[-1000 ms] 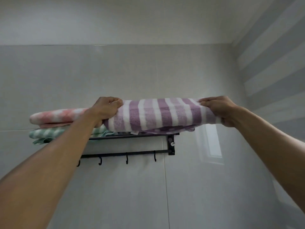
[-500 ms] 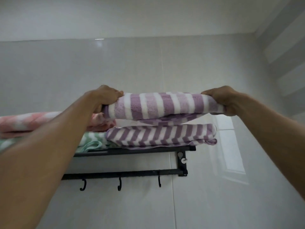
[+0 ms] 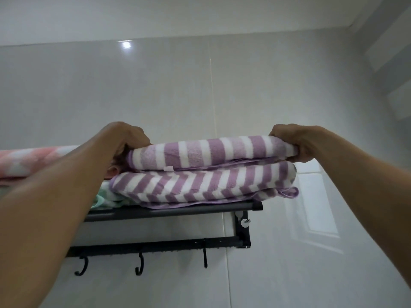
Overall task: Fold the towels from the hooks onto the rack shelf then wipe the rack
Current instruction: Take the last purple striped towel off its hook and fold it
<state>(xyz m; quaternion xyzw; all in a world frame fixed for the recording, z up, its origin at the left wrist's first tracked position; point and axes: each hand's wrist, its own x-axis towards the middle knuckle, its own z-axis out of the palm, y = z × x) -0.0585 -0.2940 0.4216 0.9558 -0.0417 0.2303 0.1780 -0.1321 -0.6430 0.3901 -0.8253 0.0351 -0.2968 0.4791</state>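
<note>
A folded purple-and-white striped towel (image 3: 211,152) lies on top of a second folded purple striped towel (image 3: 200,185) on the black rack shelf (image 3: 178,211). My left hand (image 3: 126,138) grips the upper towel's left end. My right hand (image 3: 291,142) grips its right end. To the left, a folded pink checked towel (image 3: 29,161) sits on a green towel (image 3: 104,200), mostly hidden behind my left forearm.
Under the shelf runs a black bar with three bare hooks (image 3: 139,266). The rack's right bracket (image 3: 243,227) is fixed to the glossy tiled wall (image 3: 222,90). A side wall with grey stripes stands at the right (image 3: 395,63).
Both hands lowered the upper purple towel onto the lower purple towel, closing the gap seen half a second ago. The view moved closer to the rack.
</note>
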